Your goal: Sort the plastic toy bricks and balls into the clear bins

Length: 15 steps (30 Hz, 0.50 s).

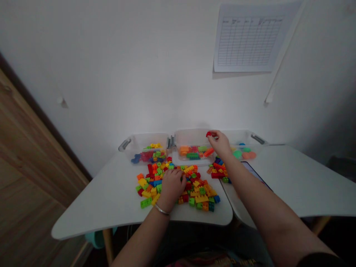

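Note:
My right hand (221,142) reaches out over the middle clear bin (191,138) and pinches a small red brick (208,134) above its right rim. My left hand (172,185) rests knuckles up on the big pile of coloured bricks (178,185) on the white table (111,200), fingers curled into the pile; whether it grips a brick is hidden. A smaller heap of bricks (218,171) lies under my right forearm.
Three clear plastic bins stand in a row against the wall: the left bin (147,146) with mixed bricks, the middle with orange and green pieces, the right bin (244,142) with rounded orange and green pieces. A dark tablet (254,173) lies on the second table (306,185). A printed sheet (247,37) hangs on the wall.

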Available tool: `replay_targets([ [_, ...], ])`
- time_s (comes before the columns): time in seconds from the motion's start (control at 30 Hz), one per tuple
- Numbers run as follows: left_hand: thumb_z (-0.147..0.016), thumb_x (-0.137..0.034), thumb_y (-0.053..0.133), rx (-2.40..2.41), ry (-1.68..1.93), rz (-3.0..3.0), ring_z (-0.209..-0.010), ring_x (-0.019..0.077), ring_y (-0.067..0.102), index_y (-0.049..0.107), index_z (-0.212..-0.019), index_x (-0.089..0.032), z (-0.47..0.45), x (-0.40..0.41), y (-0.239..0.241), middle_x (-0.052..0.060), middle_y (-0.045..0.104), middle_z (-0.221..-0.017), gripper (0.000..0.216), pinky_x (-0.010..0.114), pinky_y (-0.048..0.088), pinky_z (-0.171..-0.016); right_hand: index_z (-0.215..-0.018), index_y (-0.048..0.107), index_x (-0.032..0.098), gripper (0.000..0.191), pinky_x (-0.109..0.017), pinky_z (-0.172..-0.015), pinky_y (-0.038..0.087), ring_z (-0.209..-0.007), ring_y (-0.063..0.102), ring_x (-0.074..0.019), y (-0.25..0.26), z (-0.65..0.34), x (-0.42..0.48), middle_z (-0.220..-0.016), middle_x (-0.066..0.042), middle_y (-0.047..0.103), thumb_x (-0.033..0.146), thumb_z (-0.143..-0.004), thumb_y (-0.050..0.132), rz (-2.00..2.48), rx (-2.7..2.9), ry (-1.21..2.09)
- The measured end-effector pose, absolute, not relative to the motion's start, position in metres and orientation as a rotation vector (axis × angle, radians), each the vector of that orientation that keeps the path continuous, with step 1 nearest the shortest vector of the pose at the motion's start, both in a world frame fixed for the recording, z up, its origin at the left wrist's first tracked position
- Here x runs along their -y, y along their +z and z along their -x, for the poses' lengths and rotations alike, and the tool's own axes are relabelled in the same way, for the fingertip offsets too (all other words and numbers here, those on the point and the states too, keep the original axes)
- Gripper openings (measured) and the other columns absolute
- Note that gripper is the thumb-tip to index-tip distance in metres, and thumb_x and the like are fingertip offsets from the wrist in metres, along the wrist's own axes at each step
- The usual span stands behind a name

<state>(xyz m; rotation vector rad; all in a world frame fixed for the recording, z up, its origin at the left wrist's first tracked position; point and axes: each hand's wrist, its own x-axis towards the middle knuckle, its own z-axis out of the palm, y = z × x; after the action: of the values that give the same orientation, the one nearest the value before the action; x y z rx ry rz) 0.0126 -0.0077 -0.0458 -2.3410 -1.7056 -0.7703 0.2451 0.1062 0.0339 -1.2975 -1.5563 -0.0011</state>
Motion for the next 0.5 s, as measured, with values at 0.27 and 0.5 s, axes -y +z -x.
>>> replay_targets([
  [0.27, -0.09, -0.025, 0.049, 1.696, -0.746, 2.359, -0.097, 0.0238, 0.062, 0.072, -0.094, -0.018, -0.013, 0.008, -0.045, 0.008, 0.072, -0.101, 0.024, 0.04, 0.044, -0.091, -0.1, 0.072, 0.02, 0.025, -0.029, -0.078, 0.045, -0.089, 0.065, -0.0198, 0.042, -0.238, -0.123, -0.099, -0.008, 0.074, 0.032, -0.087, 0.053, 1.767, 1.875, 0.07],
  [0.5, -0.09, -0.024, 0.049, 1.692, -0.754, 2.368, -0.096, 0.0234, 0.062, 0.072, -0.092, -0.018, -0.012, 0.007, -0.046, 0.008, 0.072, -0.101, 0.024, 0.04, 0.046, -0.089, -0.102, 0.071, 0.018, 0.026, -0.028, -0.081, 0.046, -0.092, 0.065, -0.0191, 0.046, -0.241, -0.124, -0.103, -0.009, 0.073, 0.028, -0.086, 0.053, 1.719, 1.873, 0.108],
])
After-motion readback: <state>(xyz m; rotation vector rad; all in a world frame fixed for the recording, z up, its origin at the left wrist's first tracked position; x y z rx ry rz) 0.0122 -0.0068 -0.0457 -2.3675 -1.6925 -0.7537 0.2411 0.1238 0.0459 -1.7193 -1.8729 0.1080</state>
